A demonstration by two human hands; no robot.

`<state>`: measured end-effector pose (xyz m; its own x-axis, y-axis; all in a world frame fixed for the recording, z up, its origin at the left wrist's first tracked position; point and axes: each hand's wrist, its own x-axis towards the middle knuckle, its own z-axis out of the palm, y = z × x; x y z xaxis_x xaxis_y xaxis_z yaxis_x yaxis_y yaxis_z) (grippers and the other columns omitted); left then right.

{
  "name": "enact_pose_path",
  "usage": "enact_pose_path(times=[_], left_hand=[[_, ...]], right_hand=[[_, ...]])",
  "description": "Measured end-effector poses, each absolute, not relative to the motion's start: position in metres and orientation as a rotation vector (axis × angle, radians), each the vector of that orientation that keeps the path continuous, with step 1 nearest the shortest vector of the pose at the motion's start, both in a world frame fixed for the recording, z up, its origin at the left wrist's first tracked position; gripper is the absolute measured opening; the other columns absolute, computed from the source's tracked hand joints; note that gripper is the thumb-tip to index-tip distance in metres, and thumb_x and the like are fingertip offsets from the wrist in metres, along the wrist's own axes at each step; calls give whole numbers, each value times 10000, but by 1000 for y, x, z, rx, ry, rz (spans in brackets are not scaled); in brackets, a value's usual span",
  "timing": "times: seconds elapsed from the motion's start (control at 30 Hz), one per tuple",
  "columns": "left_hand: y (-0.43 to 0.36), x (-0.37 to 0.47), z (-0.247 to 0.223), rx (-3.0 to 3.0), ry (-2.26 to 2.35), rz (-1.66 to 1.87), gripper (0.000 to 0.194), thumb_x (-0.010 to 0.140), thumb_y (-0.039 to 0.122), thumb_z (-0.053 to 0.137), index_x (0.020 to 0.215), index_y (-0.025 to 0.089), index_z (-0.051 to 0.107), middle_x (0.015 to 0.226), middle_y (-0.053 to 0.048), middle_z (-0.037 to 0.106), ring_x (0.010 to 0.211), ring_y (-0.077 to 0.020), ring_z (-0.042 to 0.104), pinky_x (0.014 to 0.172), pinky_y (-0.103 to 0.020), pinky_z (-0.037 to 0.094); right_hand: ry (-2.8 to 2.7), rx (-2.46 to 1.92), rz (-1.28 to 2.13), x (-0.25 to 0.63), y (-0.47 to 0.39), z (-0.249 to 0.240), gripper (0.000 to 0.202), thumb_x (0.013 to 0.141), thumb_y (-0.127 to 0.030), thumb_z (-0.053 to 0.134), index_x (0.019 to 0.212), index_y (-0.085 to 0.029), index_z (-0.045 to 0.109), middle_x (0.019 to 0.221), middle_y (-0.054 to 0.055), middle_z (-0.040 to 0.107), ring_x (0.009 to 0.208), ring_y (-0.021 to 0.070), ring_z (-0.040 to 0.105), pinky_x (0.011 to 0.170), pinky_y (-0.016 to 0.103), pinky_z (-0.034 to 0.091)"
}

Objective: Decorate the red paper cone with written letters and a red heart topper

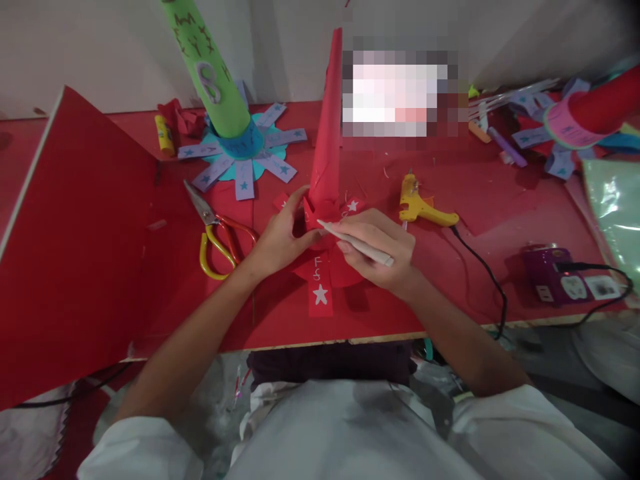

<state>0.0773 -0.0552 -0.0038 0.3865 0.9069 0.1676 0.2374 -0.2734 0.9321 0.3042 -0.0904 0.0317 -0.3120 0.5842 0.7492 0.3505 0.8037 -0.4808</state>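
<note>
Our R hand (381, 241) pinches pen (369, 251); L hand (281, 240) curls round cone (327, 137) base. Cone prob. light, crushable: we hold low, gently.

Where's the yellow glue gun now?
Head view: the glue gun lies on the red table, beyond and right of the right hand, left of the purple box.

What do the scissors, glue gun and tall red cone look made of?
Scissors: grey blades with a dull sheen, probably steel; smooth yellow and orange handles, likely plastic.
Glue gun: smooth yellow body, probably moulded plastic.
Tall red cone: matte, apparently rolled sheet, perhaps paper or foam; I can't tell which.
</note>
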Motion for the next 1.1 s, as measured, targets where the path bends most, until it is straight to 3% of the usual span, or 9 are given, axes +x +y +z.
enact_pose_path(times=[0.27, 0.43, 0.87, 1.1], left_hand=[[-54, 77, -5, 1775, 1018, 923, 862, 907, 559, 831, 1612, 266, 430, 1501, -156, 675, 1320, -368, 705, 1130, -570, 573], [-55, 78, -4, 1797, 1013, 936, 847, 914, 570, 819, 1596, 243, 439, 1538, -170, 646, 1358, -373, 681, 1158, -573, 554], [-55, 79, -5, 1749, 1038, 924, 845, 908, 525, 838, 1605, 270, 432, 1558, -158, 640, 1324, -358, 709, 1150, -580, 568], [-55, 80, -6, 1717, 1017, 939, 866, 898, 569, 840, 1608, 288, 431, 1553, -149, 648, 1395, -377, 668, 1181, -598, 547]], right_hand=[[-2025, -742, 205, 306, -89, 23, 339, 1021, -231, 666, 1339, -325, 735, 1141, 56, 838, 996, 258, 806, 891, 451, 685], [-2034, -697, 142, 305, -87, 19, 402, 1018, -202, 668, 1400, -323, 709, 1162, 62, 827, 1012, 263, 801, 892, 457, 687], [-2046, -728, 119, 304, -86, 22, 261, 1015, -205, 644, 1233, -290, 758, 1078, 58, 844, 956, 252, 803, 817, 448, 691], [-2012, -809, 142, 307, -87, 20, 182, 1010, -294, 657, 1144, -311, 779, 1011, 49, 842, 876, 255, 790, 787, 460, 683]])
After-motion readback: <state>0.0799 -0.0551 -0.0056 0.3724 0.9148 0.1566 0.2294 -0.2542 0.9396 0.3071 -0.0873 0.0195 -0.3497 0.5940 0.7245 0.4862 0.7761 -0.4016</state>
